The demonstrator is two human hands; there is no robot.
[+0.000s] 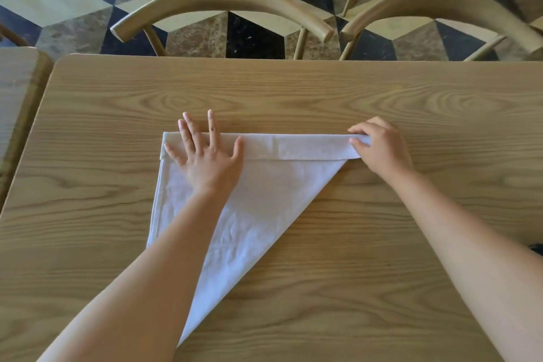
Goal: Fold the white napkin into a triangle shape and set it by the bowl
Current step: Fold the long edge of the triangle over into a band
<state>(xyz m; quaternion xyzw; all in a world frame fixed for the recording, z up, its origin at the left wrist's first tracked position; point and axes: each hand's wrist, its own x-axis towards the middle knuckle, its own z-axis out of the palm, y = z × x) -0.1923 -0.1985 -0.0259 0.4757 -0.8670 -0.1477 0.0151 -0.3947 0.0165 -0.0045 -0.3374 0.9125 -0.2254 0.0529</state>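
Note:
The white napkin (258, 200) lies on the wooden table (382, 97) as a triangle, its long straight edge at the far side and its point toward me. A narrow band along that far edge is folded over. My left hand (205, 153) presses flat on the napkin's far left part, fingers spread. My right hand (379, 147) pinches the napkin's far right corner between thumb and fingers. No bowl is in view.
Two wooden chairs (223, 0) (440, 6) with curved backs stand at the table's far side. A second table (17, 91) adjoins on the left. A small dark object (536, 248) shows at the right edge. The floor is patterned tile.

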